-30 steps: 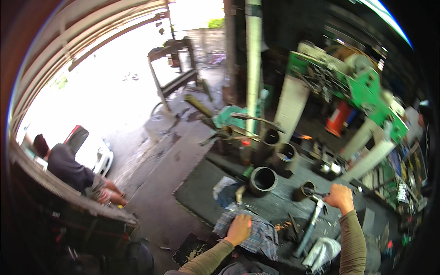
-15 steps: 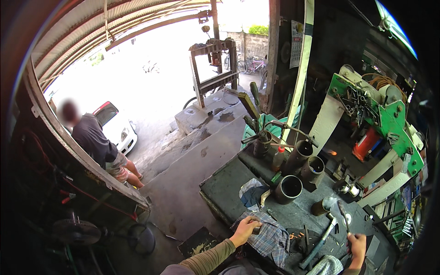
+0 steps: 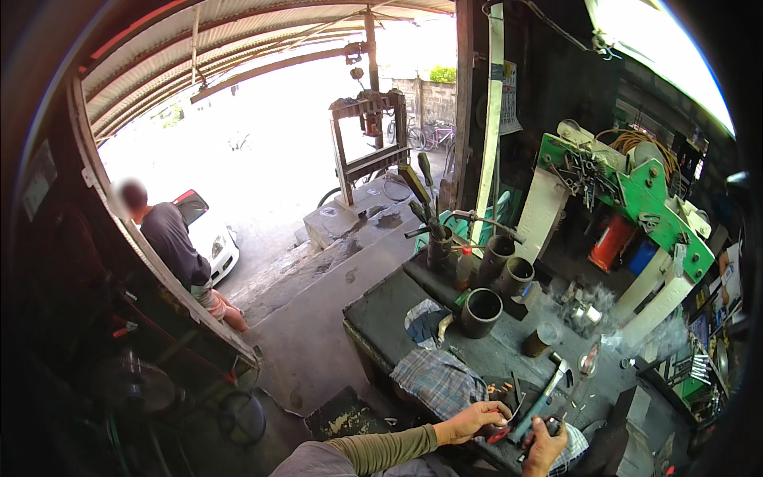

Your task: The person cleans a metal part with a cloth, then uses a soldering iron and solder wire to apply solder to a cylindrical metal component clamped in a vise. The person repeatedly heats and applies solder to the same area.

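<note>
My left hand (image 3: 470, 423) is closed in a pinch at the front of the workbench, its fingertips beside a small red piece (image 3: 498, 434) and a thin dark rod. My right hand (image 3: 547, 447) is closed around a dark tool (image 3: 554, 426) whose kind I cannot make out. Between and beyond my hands lies a hammer (image 3: 548, 397), head away from me. Beyond the right hand is a shiny, reddish rounded end (image 3: 589, 362) of a slim tool; whether it joins what I hold is unclear. A short dark metal cup (image 3: 541, 339) stands left of it.
Several dark metal cylinders (image 3: 482, 314) stand on the bench (image 3: 381, 306) with a red-capped bottle (image 3: 464, 268). A plaid cloth (image 3: 439, 383) lies near my left hand. White smoke (image 3: 648, 334) drifts at right before a green-and-white machine (image 3: 658, 208). A person (image 3: 175, 242) is outside, left.
Both hands have come together at the bench front: left moved right, right moved left. The small dark piece no longer shows in my left hand. Smoke has spread at right, and the view has shifted.
</note>
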A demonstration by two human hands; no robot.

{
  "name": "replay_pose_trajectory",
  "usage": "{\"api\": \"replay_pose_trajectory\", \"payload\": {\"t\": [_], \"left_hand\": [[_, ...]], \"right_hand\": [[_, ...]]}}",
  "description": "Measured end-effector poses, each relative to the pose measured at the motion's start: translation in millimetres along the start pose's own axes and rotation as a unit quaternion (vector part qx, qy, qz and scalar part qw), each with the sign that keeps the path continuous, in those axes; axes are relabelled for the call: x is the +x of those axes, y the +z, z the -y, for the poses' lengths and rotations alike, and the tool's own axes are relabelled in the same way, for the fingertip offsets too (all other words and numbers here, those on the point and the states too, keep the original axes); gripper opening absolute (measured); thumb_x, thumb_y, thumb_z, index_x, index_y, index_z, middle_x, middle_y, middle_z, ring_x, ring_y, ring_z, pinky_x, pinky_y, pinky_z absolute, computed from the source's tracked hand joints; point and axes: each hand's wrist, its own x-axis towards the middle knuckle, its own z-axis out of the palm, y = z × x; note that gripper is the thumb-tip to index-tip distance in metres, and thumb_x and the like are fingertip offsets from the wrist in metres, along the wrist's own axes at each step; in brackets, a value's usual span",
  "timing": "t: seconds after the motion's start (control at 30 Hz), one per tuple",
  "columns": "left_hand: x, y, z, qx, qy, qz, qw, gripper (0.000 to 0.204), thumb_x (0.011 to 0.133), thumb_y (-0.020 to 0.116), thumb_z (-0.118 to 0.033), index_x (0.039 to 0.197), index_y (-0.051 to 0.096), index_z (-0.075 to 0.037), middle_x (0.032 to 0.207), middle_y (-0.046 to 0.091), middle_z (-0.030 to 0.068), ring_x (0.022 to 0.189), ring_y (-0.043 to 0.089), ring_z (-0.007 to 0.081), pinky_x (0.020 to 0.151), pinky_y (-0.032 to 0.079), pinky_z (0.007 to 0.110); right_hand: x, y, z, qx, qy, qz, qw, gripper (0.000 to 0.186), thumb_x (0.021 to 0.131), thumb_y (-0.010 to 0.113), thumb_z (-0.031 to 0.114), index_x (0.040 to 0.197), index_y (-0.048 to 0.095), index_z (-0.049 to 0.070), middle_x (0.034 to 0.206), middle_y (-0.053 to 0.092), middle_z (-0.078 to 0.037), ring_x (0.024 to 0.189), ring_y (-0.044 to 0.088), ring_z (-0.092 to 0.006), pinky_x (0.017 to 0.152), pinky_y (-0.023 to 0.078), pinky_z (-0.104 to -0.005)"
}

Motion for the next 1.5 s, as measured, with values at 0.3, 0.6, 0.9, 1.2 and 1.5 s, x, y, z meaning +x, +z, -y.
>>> {"api": "replay_pose_trajectory", "payload": {"t": [0.3,0.6,0.9,1.2,1.5], "left_hand": [[-51.3,109.8,80.2,0.093,0.079,-0.035,0.992,0.02,0.099,0.068,-0.009,0.118,0.068,-0.002,0.103,0.064,-0.0021,0.098,0.058,0.0058,0.091,0.047,0.024],[-101.6,166.6,110.1,0.185,0.126,-0.043,0.974,0.024,0.095,0.07,-0.012,0.116,0.068,-0.001,0.105,0.066,-0.0002,0.1,0.06,0.0074,0.092,0.048,0.025],[-116.8,180.7,80.1,0.265,0.087,0.041,0.959,0.037,0.093,0.077,-0.021,0.122,0.065,-0.002,0.105,0.062,-0.0015,0.098,0.056,0.007,0.089,0.047,0.025],[-110.3,167.7,55.7,0.228,0.104,0.109,0.962,0.03,0.096,0.074,-0.018,0.119,0.064,-0.003,0.102,0.06,-0.0026,0.09,0.054,0.006,0.081,0.047,0.024],[-85.8,154.7,44.8,0.258,0.133,0.127,0.949,0.017,0.094,0.073,-0.015,0.096,0.063,-0.001,0.09,0.06,-0.0006,0.084,0.055,0.0085,0.076,0.046,0.028]], "right_hand": [[-62.0,-62.1,25.0,0.042,-0.053,0.068,0.995,0.022,0.088,0.079,-0.004,0.102,0.063,0.001,0.078,0.068,-0.003,0.048,0.052,-0.0073,0.044,0.039,-0.0237],[-104.4,-114.9,48.0,0.025,-0.022,0.128,0.991,0.02,0.089,0.077,-0.007,0.097,0.061,0.002,0.076,0.064,-0.002,0.051,0.054,-0.0077,0.046,0.041,-0.0236],[-108.3,-110.8,58.7,0.112,-0.043,0.103,0.987,0.028,0.086,0.073,-0.009,0.107,0.058,0.003,0.078,0.063,-0.004,0.048,0.052,-0.0097,0.042,0.041,-0.0244],[-84.2,-102.2,80.0,0.117,-0.113,0.02,0.987,0.016,0.091,0.071,0.002,0.097,0.056,0.005,0.078,0.062,-0.004,0.046,0.047,-0.0071,0.04,0.039,-0.023],[-103.4,-95.4,128.5,0.036,-0.059,-0.054,0.996,0.015,0.09,0.069,-0.009,0.103,0.064,-0.002,0.07,0.058,-0.004,0.051,0.05,-0.0116,0.047,0.04,-0.0262]]}}
